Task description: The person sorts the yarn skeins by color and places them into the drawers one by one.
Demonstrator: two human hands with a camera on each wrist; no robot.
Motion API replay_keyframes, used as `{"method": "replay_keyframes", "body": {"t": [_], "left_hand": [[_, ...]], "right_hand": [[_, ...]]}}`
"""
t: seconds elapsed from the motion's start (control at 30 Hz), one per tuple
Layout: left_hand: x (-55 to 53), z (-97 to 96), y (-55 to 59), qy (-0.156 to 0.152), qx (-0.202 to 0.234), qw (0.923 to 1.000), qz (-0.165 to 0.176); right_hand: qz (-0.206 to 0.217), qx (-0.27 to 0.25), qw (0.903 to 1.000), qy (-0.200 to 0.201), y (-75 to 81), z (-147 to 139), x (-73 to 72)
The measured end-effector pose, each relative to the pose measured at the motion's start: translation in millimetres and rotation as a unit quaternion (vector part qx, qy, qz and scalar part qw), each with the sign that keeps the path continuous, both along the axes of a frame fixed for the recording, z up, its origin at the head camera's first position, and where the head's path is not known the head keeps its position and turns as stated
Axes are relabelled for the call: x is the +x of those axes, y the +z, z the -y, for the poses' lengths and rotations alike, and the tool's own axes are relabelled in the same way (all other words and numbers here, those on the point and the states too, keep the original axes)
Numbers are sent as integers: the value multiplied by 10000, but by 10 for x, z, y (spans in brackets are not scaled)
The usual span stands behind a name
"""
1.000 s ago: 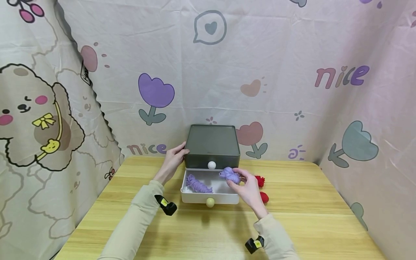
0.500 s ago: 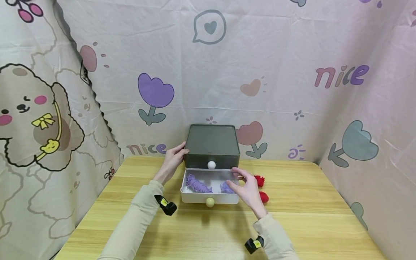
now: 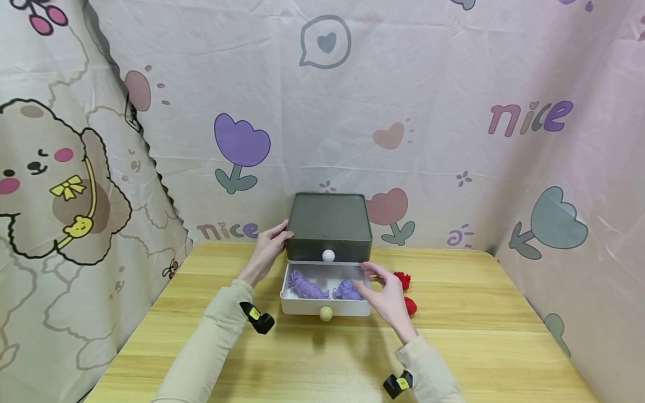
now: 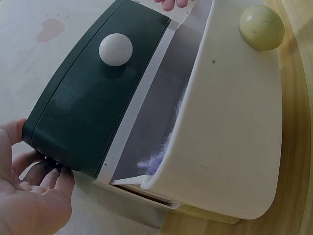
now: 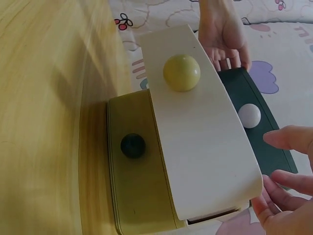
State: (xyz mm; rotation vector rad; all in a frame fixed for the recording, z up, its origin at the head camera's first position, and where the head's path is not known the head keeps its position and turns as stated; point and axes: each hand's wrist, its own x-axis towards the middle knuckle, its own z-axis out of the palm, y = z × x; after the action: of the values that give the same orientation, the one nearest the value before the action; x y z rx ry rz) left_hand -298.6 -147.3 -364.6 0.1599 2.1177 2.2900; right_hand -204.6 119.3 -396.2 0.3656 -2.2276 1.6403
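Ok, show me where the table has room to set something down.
Bare table: right of the red bundles; in front of the white drawer, between the sleeves; left of the left sleeve.
Crowded: right of the drawer, by the right hand and red bundles; left of the dark box, which the left hand grips. Two purple bundles lie inside the drawer.

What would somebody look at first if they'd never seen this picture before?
Probably the white drawer, pulled out under the dark top, with purple yarn bundles inside, left and right. The left hand grips the dark top's left side; the right hand is by the drawer's right side. The big winking cartoon animal on the cloth at the head view's far left might also catch their eye.
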Motion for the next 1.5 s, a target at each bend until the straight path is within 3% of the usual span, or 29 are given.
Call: {"method": "replay_keyframes", "body": {"t": [0.17, 0.9, 1.5], "left_hand": [[7, -1, 0, -46, -26, 10000, -5], [5, -3, -6, -95, -54, 9999, -6], [8, -2, 1, -49, 4, 10000, -8]], "right_hand": [[-49, -198, 9997, -102, 85, -4, 113], [192, -868, 9960, 70, 29, -98, 327], [413, -687, 9950, 590, -84, -3, 520]]}}
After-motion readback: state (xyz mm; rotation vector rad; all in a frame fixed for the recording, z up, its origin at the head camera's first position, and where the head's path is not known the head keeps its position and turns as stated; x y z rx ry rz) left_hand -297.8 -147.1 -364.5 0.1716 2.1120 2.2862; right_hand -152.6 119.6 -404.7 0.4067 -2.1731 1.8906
